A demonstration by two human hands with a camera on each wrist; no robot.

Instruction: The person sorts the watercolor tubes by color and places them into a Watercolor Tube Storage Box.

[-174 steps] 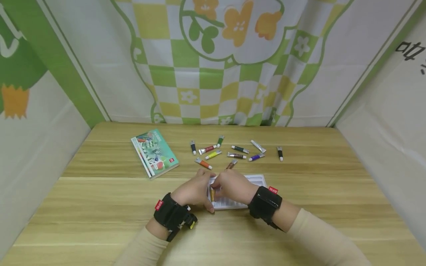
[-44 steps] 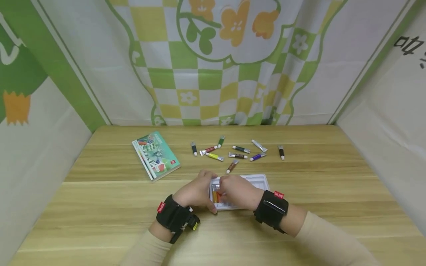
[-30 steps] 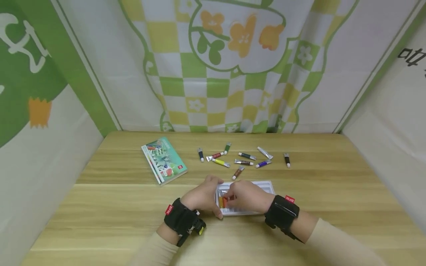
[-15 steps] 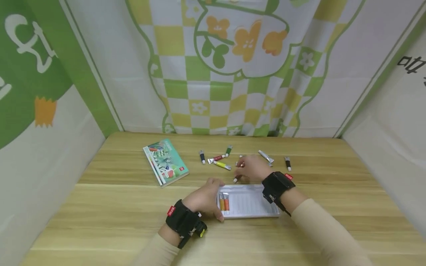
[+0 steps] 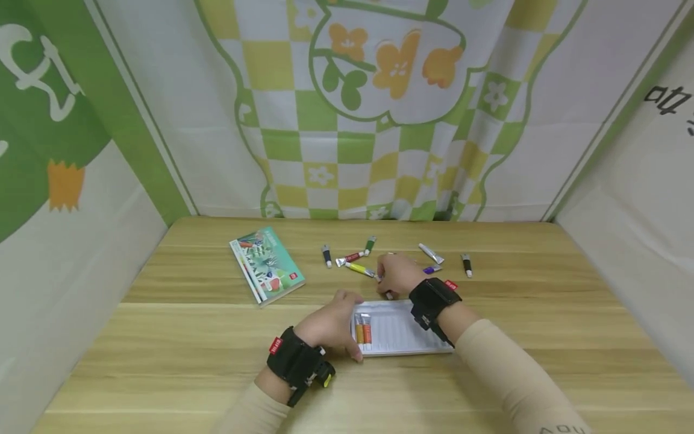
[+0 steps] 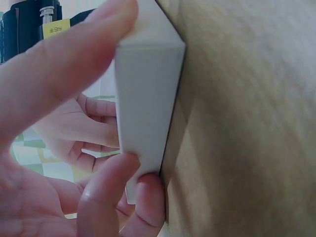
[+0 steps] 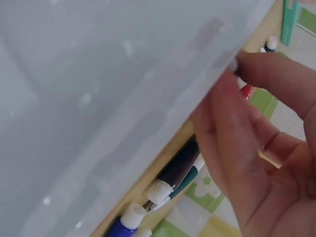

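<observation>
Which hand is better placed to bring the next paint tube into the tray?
The right hand. It is already among the loose tubes beyond the tray, fingers curled at one of them. The left hand grips the tray's left end, steadying it, and is better left there.

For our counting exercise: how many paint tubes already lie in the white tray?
2: an orange-yellow tube and an orange-red tube, side by side at the left end of the tray, beside the left hand. Other tubes lie loose on the table.

Green booklet on wood table, checkered backdrop.
</observation>
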